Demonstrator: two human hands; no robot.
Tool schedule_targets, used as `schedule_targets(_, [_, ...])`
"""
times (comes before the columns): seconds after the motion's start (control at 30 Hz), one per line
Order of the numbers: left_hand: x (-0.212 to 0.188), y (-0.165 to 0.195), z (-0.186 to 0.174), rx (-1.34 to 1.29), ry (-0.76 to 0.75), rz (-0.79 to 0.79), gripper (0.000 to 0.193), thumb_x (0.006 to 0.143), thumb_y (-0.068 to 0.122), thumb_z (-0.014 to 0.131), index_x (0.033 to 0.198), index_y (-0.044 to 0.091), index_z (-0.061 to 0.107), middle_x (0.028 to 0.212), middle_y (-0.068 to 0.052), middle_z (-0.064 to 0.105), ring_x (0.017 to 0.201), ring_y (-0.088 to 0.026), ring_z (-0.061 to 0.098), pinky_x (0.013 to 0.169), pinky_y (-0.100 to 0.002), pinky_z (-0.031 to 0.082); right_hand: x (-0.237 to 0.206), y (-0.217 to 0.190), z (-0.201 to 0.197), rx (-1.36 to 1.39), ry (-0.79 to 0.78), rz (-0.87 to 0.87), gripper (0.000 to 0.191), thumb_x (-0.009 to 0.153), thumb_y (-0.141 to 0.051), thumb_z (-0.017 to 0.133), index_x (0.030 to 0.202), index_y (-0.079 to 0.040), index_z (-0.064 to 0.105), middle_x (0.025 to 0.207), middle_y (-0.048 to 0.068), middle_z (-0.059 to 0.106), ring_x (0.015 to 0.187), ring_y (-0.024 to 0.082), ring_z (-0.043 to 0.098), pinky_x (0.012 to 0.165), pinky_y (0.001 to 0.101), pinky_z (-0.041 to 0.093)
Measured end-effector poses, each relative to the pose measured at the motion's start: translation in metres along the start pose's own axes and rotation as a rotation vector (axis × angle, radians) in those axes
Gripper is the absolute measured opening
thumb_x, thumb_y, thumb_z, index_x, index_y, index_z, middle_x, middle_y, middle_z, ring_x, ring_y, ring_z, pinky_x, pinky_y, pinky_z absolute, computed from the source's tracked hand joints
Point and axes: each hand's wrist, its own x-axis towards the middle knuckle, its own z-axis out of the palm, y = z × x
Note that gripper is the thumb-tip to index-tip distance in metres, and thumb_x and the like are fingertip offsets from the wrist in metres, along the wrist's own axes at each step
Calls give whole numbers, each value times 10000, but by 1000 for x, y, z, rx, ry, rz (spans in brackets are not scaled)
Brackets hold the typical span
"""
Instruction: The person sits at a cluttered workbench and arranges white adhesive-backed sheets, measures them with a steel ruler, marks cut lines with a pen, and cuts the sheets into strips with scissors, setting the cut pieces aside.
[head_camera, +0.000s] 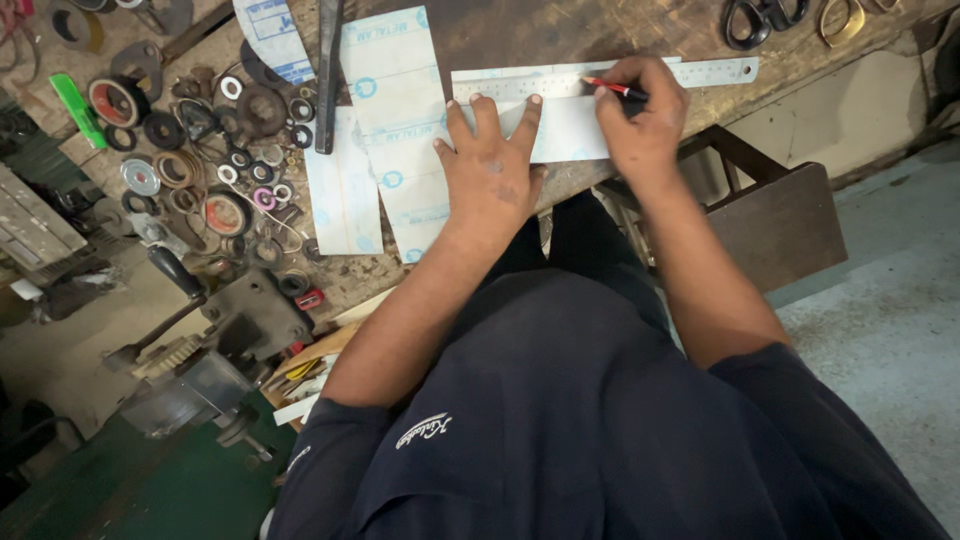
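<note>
Head view: a long steel ruler (655, 74) lies flat along the far edge of the scarred wooden worktop (520, 30), its long axis running left to right, resting on top of a pale white film-covered sheet strip (565, 130). The left hand (492, 175) is spread open, palm down, fingers fanned toward the far edge, with the fingertips pressing on the ruler's left part and the sheet beneath. The right hand (645, 115) is closed around a red-and-black pen (612, 87), whose tip points left and touches the ruler's near edge, just right of the left fingertips. So the ruler's free length stretches rightward, away from the pen tip, under and past the right hand. More film-covered strips (390, 120) lie to the left, beside scattered metal washers and rings (215, 150) near the worktop's left edge.
</note>
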Motion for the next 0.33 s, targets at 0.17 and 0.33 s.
schedule_targets(0.17, [-2, 1, 2, -4, 15, 1, 807, 759, 358, 861, 1480, 214, 528, 1418, -318, 400, 1317, -588, 384, 923, -770, 446, -1, 5, -2, 25, -2, -1, 115, 934, 21, 723, 1006, 9, 635, 971, 114, 692, 882, 214, 684, 806, 335, 546])
schedule_targets(0.33, [-1, 4, 2, -8, 11, -17, 816, 747, 348, 866, 1477, 228, 521, 1419, -306, 408, 1315, -584, 388, 934, -771, 440, -2, 6, -4, -162, -18, -137, 129, 904, 22, 739, 988, -4, 645, 984, 121, 700, 927, 274, 683, 852, 367, 539])
